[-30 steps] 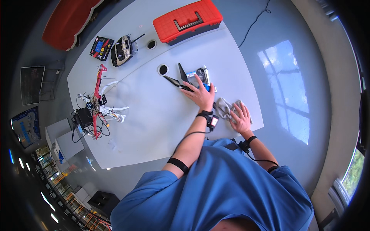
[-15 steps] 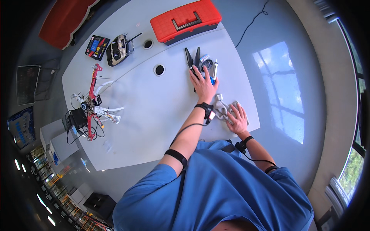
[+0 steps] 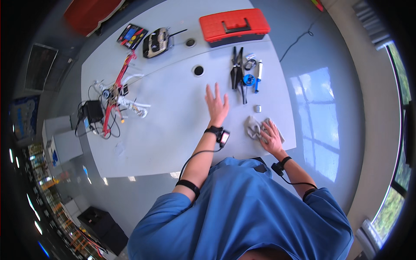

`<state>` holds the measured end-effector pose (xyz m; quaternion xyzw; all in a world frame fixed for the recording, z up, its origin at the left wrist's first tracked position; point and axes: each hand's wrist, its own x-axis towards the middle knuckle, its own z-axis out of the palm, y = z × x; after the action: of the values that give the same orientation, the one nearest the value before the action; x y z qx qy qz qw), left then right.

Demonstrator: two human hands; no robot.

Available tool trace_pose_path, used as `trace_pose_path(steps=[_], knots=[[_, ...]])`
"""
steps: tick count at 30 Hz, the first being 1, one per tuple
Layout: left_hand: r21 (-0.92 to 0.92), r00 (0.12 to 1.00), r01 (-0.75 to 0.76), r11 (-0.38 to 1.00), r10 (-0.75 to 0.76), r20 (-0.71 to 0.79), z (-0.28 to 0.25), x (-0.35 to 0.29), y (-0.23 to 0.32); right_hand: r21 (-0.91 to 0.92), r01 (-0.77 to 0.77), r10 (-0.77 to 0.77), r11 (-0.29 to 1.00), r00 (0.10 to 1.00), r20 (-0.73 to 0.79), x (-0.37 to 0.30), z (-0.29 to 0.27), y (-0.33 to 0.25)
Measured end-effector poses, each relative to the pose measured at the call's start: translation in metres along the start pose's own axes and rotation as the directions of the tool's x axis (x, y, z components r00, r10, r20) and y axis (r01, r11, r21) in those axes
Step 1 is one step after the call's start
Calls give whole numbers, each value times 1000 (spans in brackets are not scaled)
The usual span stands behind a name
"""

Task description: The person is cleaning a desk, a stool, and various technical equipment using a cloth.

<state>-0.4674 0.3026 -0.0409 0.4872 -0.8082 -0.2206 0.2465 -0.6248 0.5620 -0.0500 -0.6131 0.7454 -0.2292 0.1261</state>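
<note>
My left hand [image 3: 216, 106] is over the middle of the white table, fingers spread, holding nothing. My right hand [image 3: 272, 136] lies with outstretched fingers on a crumpled grey cloth [image 3: 253, 128] near the table's front right edge. Just beyond the cloth sits a small silvery block [image 3: 258, 108]. Farther up, black propellers [image 3: 237, 76] lie lengthwise in a bunch. Beside them are a blue round spool-like piece [image 3: 248, 80], a dark ring-shaped coil [image 3: 250, 65] and a white syringe-like tube with a blue end [image 3: 259, 73].
A red toolbox [image 3: 234, 24] stands at the table's far edge. To the left are a radio controller [image 3: 156, 42], a small dark box [image 3: 131, 36] and a red and white drone frame [image 3: 113, 97] with loose wires. Two round holes pierce the tabletop [image 3: 173, 108].
My left hand has come away from the propellers and blue piece, moving left and nearer to me. My right hand stays on the cloth. The whole view has shifted slightly.
</note>
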Motion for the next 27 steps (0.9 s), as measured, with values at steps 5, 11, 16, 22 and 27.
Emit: trace_pose_path(steps=[5,11,16,22,27], knots=[[363,940,341,867,-320,-121,-74,-105,-105,174,363,-402,915,841,362,12,13,-28],[398,934,354,846,-300,-194,-97,-158,-135,310,729,-786,611,512,346,110,89,-93],[407,923,379,831,-306,-234,-100,-159,-137,157,705,-716,691,698,19,235,116,-103],[381,920,389,838,-330,-214,-97,-149,-127,-15,536,-536,844,841,-73,295,126,-103],[371,920,386,844,-324,-220,-98,-151,-132,112,620,-629,776,774,69,184,121,-112]])
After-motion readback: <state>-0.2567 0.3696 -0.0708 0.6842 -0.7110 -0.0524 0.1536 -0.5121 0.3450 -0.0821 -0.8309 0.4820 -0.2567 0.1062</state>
